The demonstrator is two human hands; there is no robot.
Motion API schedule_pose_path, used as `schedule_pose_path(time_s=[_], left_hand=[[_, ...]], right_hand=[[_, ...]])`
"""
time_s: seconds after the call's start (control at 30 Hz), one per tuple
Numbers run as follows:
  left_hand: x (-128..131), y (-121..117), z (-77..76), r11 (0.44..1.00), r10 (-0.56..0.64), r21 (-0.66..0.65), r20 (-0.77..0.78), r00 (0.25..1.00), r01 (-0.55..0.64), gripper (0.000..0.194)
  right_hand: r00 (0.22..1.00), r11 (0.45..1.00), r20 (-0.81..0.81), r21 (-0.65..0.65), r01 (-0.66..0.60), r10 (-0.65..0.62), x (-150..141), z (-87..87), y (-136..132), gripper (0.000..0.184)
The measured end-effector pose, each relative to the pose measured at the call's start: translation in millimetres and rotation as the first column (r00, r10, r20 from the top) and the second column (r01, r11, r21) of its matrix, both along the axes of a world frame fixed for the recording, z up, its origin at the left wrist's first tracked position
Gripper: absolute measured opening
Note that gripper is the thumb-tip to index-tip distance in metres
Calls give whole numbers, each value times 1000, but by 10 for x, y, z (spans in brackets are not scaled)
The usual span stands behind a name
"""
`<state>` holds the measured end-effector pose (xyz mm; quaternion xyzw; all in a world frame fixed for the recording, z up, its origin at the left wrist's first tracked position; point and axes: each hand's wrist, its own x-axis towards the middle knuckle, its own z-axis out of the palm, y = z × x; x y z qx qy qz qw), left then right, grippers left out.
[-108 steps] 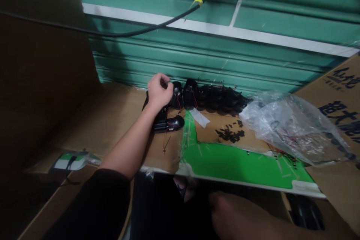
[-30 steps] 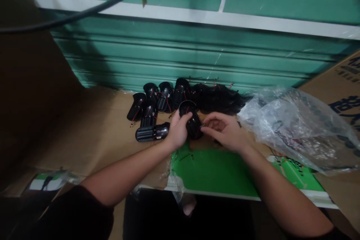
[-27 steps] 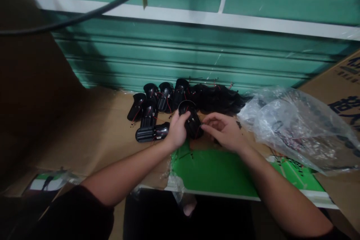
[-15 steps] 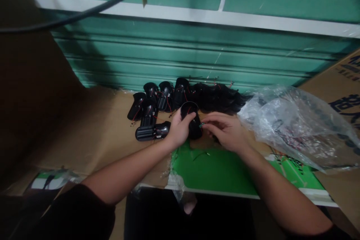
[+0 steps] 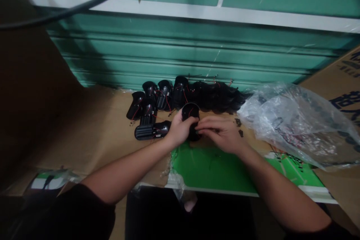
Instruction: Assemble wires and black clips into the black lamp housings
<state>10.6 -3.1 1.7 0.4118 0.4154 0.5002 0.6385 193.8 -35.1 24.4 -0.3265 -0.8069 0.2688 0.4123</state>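
Note:
My left hand (image 5: pixel 179 129) is closed round a black plastic housing (image 5: pixel 190 110), thumb across its front. A thin red wire shows inside the rounded upper end of this housing. My right hand (image 5: pixel 221 132) pinches at the housing's right side, thumb and forefinger together. Between those fingertips is a small green part, now almost wholly hidden. Just left of my left hand another black housing (image 5: pixel 152 131) lies on its side on the cardboard.
Several black housings (image 5: pixel 164 95) with red wires stand behind, and a dark row (image 5: pixel 216 95) continues rightward. A clear plastic bag (image 5: pixel 295 127) of wired parts lies right. Loose wires (image 5: pixel 289 157) rest beside a green mat (image 5: pixel 213 170). A cardboard box (image 5: pixel 344 82) borders the right.
My right hand has moved slightly left, bringing its pinched fingertips and the small green part against the housing. My left hand keeps its hold.

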Motion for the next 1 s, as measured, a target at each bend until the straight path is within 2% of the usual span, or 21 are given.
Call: schedule_pose_path(time_s=[0.1,0.2,0.3,0.47,0.57,0.8,1.0], left_hand=[[-17,14,-23,1000,15,-5,30,999,-15,29],[-23,26,-47,1000,10,-14,45,999,-10,29],[-15,28,-59,1000,-9,-16,47,999,10,32],[8,11,-54,1000,-9,11,37,999,9,30],[17,-1,-50,1000,-23,0,39,999,23,33],[5,-2,-69,999,-26,46,-7,1000,27,30],[-24,-4,-131,992,-50,113,-97,994,61,31]], right_hand=[[991,989,-96,-118,84,-96,-7,22,-10,12],[961,952,-166,-249,177,-222,-19,6,-4,16],[946,934,-184,-288,209,-269,-30,-47,20,19],[949,953,-159,-183,242,-272,-12,-137,56,16],[953,950,-133,-192,246,-273,6,-165,59,19],[956,956,-11,1,293,-293,8,-104,41,13],[957,953,22,96,287,-291,10,-104,56,14]])
